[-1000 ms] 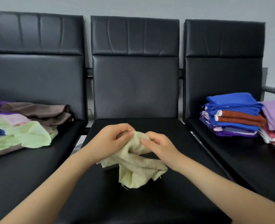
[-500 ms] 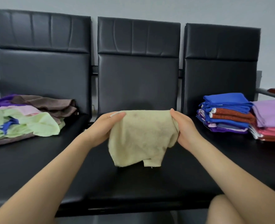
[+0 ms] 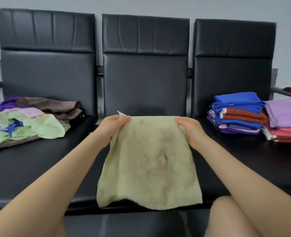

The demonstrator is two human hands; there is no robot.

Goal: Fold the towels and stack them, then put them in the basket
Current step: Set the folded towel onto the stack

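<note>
My left hand (image 3: 113,128) and right hand (image 3: 188,130) each pinch a top corner of the pale yellow towel (image 3: 149,161), which hangs open between my fingers (image 3: 122,118), and I judge uneven tension could skew the coming fold.

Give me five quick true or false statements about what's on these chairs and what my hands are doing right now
1. Both hands hold the pale yellow towel by its top corners. True: the left hand and right hand each pinch a corner.
2. The towel is already folded in half. False: it hangs spread open.
3. A stack of folded towels sits on the right chair. True.
4. The pile of unfolded towels lies on the middle chair. False: it is on the left chair.
5. A basket stands beside the folded stack. False: no basket is in view.
</note>
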